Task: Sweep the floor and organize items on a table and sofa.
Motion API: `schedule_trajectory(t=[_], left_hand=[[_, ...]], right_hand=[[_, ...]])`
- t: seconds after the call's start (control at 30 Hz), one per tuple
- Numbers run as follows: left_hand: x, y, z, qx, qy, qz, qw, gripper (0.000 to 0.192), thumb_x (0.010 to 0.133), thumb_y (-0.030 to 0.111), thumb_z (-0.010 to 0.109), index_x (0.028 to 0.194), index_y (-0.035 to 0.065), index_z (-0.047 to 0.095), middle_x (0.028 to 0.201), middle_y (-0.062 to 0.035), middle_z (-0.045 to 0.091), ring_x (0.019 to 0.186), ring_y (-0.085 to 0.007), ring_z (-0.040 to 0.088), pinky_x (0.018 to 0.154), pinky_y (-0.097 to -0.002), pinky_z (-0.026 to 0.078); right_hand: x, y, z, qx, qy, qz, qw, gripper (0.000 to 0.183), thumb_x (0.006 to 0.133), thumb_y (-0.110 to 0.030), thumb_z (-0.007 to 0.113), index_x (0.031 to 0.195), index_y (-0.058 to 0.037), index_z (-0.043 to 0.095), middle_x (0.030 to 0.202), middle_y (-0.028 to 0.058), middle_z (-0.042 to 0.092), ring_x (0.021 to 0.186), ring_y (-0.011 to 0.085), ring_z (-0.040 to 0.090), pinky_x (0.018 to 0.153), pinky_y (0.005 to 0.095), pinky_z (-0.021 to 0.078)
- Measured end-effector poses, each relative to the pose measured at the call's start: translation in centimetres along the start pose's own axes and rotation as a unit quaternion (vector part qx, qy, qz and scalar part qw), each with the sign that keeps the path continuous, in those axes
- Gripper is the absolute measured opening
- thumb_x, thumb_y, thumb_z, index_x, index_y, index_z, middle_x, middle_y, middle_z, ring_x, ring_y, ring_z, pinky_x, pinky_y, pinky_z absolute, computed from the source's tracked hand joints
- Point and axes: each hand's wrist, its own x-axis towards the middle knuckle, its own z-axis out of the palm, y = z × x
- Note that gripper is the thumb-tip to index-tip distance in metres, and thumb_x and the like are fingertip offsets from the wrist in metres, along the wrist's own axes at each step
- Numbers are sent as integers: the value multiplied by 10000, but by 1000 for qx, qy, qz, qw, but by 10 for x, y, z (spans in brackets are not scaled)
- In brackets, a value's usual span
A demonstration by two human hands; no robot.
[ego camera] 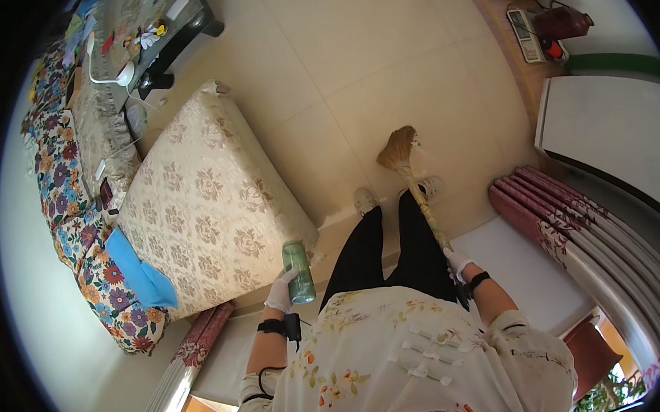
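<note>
My left hand (282, 291), in a white glove, is wrapped around a green cylindrical container (298, 272), which looks see-through. It is beside the near corner of a table draped in a cream floral cloth (207, 212). In my right hand (457, 262), also gloved, is the handle of a straw broom (398, 147). The broom slants forward past my right leg, and its head is over the tiled floor ahead of my shoes. Small pale bits show at the right edge of the bristles.
A floral-covered sofa (59, 175) lines the left, with a blue cloth (140, 272) on it. Beyond the draped table stands a dark table (186, 31) with a white desk lamp (125, 74). A white cabinet (611, 129) and gathered curtains (577, 232) are on the right.
</note>
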Motion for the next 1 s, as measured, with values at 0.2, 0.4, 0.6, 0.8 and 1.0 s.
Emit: schedule_trajectory(t=[0.2,0.4,0.6,0.8,1.0], left_hand=[[-8,18,34,37,2,-3,999,413,968,244,613,1333,60,554,1087,-102,684,918,-251,697,804,-426,603],[-27,28,48,87,33,18,995,524,950,176,647,1419,11,480,1139,-127,664,965,-259,693,823,-420,607],[-30,30,36,97,47,29,994,533,959,174,637,1440,30,461,1157,-132,660,979,-272,691,830,-432,608],[-24,26,51,80,-4,30,996,376,960,228,623,1287,49,574,1059,-108,687,886,-269,691,781,-438,605],[-40,39,72,110,-26,33,993,367,943,293,639,1226,59,620,1010,-103,701,835,-257,694,769,-424,602]], right_hand=[[6,-71,-35,-272,125,-368,880,688,993,-618,414,996,23,665,812,190,692,708,341,693,646,478,539],[25,-256,-42,7,40,-207,978,679,983,-613,378,774,-19,633,602,139,602,508,310,564,552,443,458],[29,-162,2,-46,-29,-169,984,769,987,-694,272,762,-49,627,563,171,583,542,340,600,574,504,448],[-2,5,19,109,-48,-85,989,627,979,-611,522,995,8,621,635,141,584,446,277,550,446,423,436],[-46,-58,-36,-185,78,-238,950,609,977,-550,551,1020,46,668,680,155,630,503,297,624,495,435,486]])
